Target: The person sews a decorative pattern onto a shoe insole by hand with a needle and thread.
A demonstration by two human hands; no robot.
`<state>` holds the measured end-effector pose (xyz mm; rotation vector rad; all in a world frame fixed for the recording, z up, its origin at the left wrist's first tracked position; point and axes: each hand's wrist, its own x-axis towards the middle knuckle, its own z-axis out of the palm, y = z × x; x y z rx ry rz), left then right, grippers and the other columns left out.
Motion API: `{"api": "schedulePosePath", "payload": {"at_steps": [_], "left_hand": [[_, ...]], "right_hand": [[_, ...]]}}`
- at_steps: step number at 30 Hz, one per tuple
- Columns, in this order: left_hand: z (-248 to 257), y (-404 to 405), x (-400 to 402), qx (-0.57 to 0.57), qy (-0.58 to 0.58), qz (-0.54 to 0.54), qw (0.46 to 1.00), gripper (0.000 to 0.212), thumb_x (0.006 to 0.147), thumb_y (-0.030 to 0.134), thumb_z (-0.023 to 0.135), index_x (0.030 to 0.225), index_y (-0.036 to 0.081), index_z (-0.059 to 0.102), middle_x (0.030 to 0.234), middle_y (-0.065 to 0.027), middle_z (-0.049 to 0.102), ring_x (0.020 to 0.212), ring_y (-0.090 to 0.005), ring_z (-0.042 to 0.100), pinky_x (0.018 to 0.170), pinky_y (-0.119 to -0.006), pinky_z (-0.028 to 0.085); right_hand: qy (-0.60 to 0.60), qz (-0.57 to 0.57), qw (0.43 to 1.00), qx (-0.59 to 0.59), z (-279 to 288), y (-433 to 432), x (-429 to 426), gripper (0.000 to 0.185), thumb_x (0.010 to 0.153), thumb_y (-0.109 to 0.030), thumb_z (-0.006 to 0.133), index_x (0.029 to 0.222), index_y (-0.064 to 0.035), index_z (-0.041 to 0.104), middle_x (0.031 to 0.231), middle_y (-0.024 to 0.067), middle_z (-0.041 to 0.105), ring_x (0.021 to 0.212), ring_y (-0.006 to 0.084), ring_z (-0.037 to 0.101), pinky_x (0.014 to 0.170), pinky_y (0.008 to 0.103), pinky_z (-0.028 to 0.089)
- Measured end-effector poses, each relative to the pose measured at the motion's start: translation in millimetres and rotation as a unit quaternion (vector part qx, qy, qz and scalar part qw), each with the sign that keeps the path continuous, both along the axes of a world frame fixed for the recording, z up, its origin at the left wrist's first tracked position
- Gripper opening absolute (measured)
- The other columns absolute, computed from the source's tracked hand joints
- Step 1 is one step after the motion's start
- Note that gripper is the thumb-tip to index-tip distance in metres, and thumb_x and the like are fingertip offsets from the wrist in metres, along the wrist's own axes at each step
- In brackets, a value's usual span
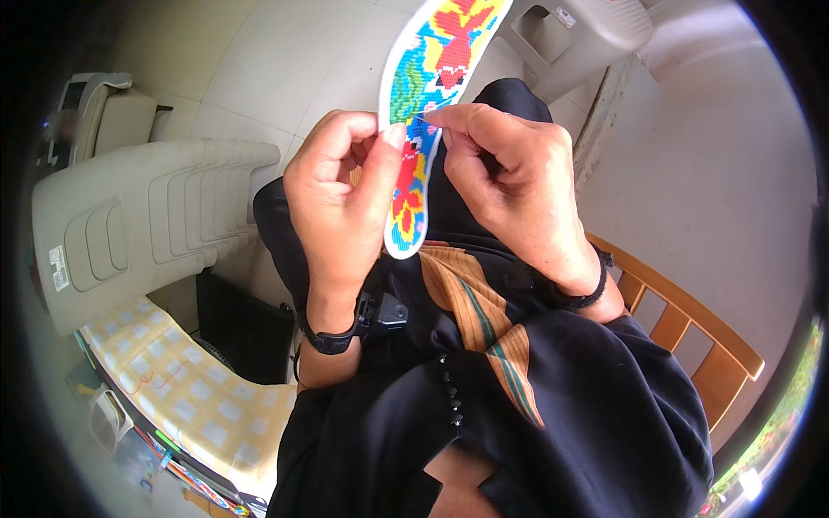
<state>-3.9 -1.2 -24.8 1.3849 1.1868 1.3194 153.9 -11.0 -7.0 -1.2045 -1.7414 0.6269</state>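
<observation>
An embroidered shoe insole (408, 97) with a white rim stands up in front of me, its stitched face showing red fish, green plants and a blue ground. My left hand (350, 175) pinches its left edge between thumb and fingers, the thumb lying on the stitching. At the insole's right side is my right hand (511, 168), its thumb and index finger brought together close to the stitched face. A thin, light needle or thread shows at the index fingertip; which of the two cannot be told. The insole's back is hidden.
Beige plastic chairs stand at the left (149, 213) and at the upper right (576, 32). A yellow-and-white checked cloth (194, 395) covers a surface at the lower left, with a red thread on it. A wooden chair back (680, 311) is at the right, beside a wall.
</observation>
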Motion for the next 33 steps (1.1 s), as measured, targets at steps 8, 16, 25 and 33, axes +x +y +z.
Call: {"api": "schedulePosePath", "payload": {"at_steps": [8, 16, 25, 33], "left_hand": [[2.0, -1.3, -2.7, 0.077, 0.081, -0.064, 0.992, 0.006, 0.083, -0.003, 0.064, 0.083, -0.003, 0.058, 0.073, -0.0065, 0.056, 0.062, -0.0112, 0.055, 0.056, -0.023, 0.043], [9.8, 4.7, -10.7, 0.101, 0.048, -0.143, 0.983, 0.01, 0.087, 0.004, 0.065, 0.087, -0.001, 0.056, 0.081, -0.0057, 0.054, 0.067, -0.0102, 0.053, 0.06, -0.023, 0.043], [5.6, 0.0, -12.1, 0.07, -0.003, -0.208, 0.976, 0.008, 0.089, 0.002, 0.058, 0.087, -0.001, 0.051, 0.079, -0.0046, 0.049, 0.066, -0.0082, 0.047, 0.059, -0.021, 0.038], [-3.5, 4.1, -15.7, 0.043, 0.002, -0.172, 0.984, 0.01, 0.09, 0.004, 0.06, 0.086, -0.001, 0.051, 0.081, -0.0032, 0.049, 0.067, -0.0063, 0.047, 0.061, -0.02, 0.039]], "right_hand": [[0.169, -0.023, 0.977, -0.128, 1.6, 7.6, 9.3, 0.011, 0.096, -0.008, 0.051, 0.105, -0.0023, 0.046, 0.075, 0.0015, 0.057, 0.061, 0.0058, 0.055, 0.051, 0.0197, 0.048], [0.431, 0.245, 0.787, -0.368, -13.6, 17.1, 28.2, 0.024, 0.089, -0.013, 0.065, 0.104, 0.0053, 0.063, 0.093, 0.0081, 0.067, 0.084, 0.0092, 0.063, 0.075, 0.0205, 0.05], [0.706, 0.218, 0.588, -0.329, -70.2, 16.4, 20.9, 0.033, 0.087, -0.011, 0.064, 0.115, 0.006, 0.058, 0.116, 0.0159, 0.062, 0.101, 0.0241, 0.063, 0.088, 0.033, 0.052], [0.687, 0.271, 0.552, -0.387, -51.6, 7.3, 18.3, 0.042, 0.086, -0.014, 0.067, 0.124, -0.0027, 0.055, 0.122, 0.0123, 0.061, 0.112, 0.0254, 0.058, 0.095, 0.0411, 0.048]]}}
